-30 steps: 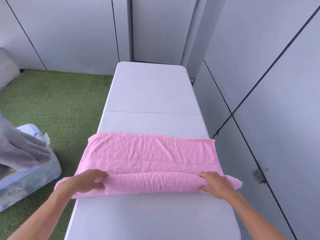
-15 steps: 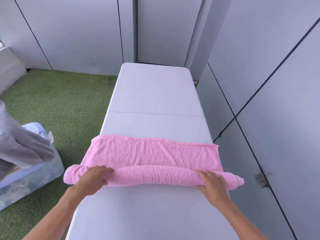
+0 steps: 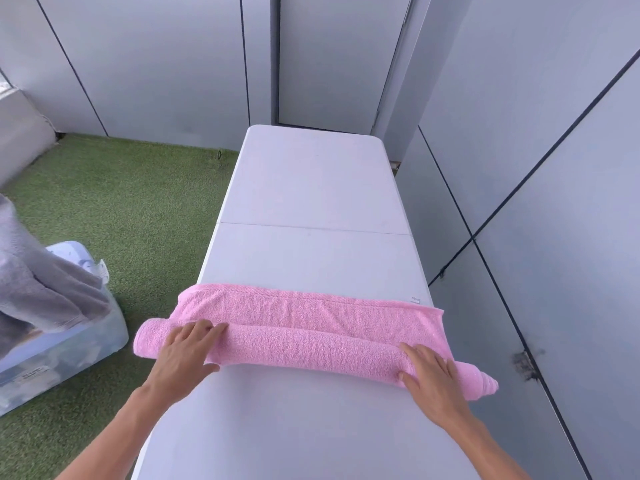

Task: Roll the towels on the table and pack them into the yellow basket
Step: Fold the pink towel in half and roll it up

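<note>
Pink terry cloth fills the near part of my view: the pink towel (image 3: 311,327) lies across the white table (image 3: 311,188), partly rolled, with the thick roll on my side and a flat strip of it beyond, reaching to the hemmed far edge. Both ends of the roll hang past the table's side edges, the right end tapering to a spiral tip. I see my left hand (image 3: 188,355) resting on top of the roll near its left end, its fingers (image 3: 207,332) laid out fairly straight over the cloth and the thumb down at the roll's near side against the table. My right hand (image 3: 431,374) lies on the roll near the right end, palm down, fingers spread and flat, pressing rather than grasping. Neither hand is curled round the fabric as far as I can tell. Off to the left, on the green artificial turf (image 3: 121,209), stands a clear plastic bin (image 3: 69,351), with a grey towel (image 3: 41,292) draped over its top and running out of view. Grey wall panels (image 3: 519,133) close in the table's far end and right side.
</note>
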{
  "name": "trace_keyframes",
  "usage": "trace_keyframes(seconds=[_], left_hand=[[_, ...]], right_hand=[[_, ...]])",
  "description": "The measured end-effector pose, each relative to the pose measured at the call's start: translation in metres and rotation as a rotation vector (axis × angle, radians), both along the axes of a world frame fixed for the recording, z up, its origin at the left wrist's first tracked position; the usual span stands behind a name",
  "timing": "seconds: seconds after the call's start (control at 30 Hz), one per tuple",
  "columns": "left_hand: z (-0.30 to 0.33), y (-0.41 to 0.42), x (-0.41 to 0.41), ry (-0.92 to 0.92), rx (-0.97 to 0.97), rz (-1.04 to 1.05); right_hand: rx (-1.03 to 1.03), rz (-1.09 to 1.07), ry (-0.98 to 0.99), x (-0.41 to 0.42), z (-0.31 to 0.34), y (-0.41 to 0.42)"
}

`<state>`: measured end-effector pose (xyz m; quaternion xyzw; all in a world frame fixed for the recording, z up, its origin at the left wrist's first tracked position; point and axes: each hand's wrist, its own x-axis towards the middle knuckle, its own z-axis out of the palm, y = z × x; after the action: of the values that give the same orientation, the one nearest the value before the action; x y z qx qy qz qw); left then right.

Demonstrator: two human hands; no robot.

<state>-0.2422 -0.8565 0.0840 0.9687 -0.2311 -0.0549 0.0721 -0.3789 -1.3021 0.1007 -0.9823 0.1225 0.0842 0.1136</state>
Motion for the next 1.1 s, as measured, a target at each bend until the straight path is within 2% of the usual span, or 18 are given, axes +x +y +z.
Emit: trace_keyframes(seconds=[0.1, 0.17, 0.3, 0.37, 0.43, 0.5, 0.53, 0.57, 0.63, 0.7, 0.77, 0.93, 1.0, 1.1], left_hand=[[-0.003, -0.009, 0.000, -0.098, 0.070, 0.017], [-0.006, -0.008, -0.003, -0.120, 0.069, 0.017], [0.003, -0.010, -0.003, -0.035, 0.114, 0.002], [0.015, -0.011, 0.004, 0.133, 0.135, -0.014], [0.024, -0.006, 0.018, 0.393, 0.138, 0.005], [0.027, 0.002, 0.027, 0.592, -0.010, 0.053], [0.026, 0.005, 0.028, 0.582, -0.135, 0.078], [0.021, 0.007, 0.027, 0.478, -0.269, 0.107], [0.011, 0.009, 0.019, 0.134, -0.372, 0.150], [0.001, 0.010, 0.007, -0.007, -0.246, 0.050], [-0.008, 0.010, 0.002, -0.007, -0.145, -0.050], [-0.007, -0.004, 0.006, -0.037, -0.081, 0.037], [0.005, -0.007, 0.010, 0.106, -0.042, 0.038], [0.024, 0.001, 0.025, 0.556, 0.018, 0.037]], right_hand=[[-0.098, 0.045, -0.125, -0.013, -0.009, 0.000], [-0.127, 0.129, -0.124, -0.018, -0.013, 0.001], [-0.093, 0.109, -0.130, -0.010, -0.011, 0.001], [-0.025, 0.070, -0.089, -0.001, -0.004, -0.003], [0.128, 0.076, 0.071, 0.010, 0.007, -0.017], [0.316, 0.045, 0.215, 0.022, 0.018, -0.030], [0.379, 0.012, 0.194, 0.028, 0.022, -0.033], [0.389, -0.023, 0.097, 0.032, 0.021, -0.033], [0.298, -0.040, -0.099, 0.034, 0.015, -0.027], [0.172, 0.032, -0.082, 0.030, 0.009, -0.018], [0.047, 0.077, 0.007, 0.026, 0.006, -0.011], [-0.134, 0.016, -0.042, 0.031, 0.006, 0.001], [-0.130, 0.047, 0.093, 0.039, 0.014, -0.007], [0.010, 0.091, 0.421, 0.052, 0.033, -0.025]])
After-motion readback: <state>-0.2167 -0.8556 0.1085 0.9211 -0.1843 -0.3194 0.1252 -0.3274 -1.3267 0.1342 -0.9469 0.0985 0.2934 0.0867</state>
